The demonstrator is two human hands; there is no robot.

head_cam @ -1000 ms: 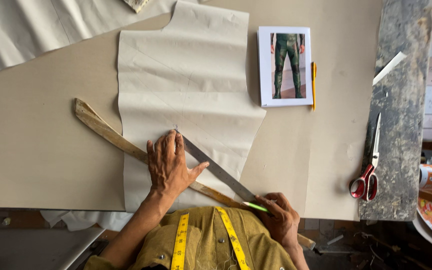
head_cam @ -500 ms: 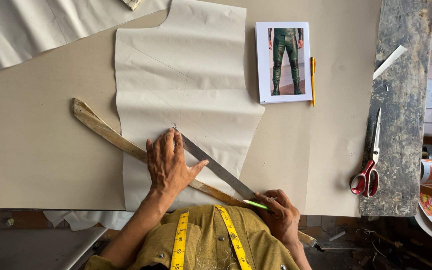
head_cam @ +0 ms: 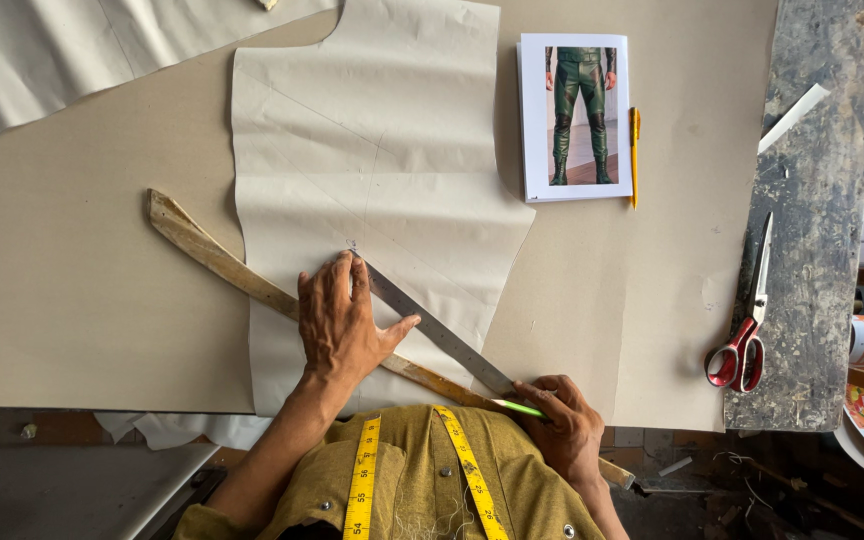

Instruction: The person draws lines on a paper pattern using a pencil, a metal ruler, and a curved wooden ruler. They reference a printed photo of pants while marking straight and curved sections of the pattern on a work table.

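Ruler [head_cam: 432, 325] lies slanted on the paper pattern [head_cam: 372, 180] near us, over a wooden stick [head_cam: 212, 255]. Our left hand [head_cam: 342, 325] presses it flat, fingers spread. Our right hand [head_cam: 562, 425] pinches a green pencil [head_cam: 522, 407] at its near end. Scissors [head_cam: 747, 330] lie far right.
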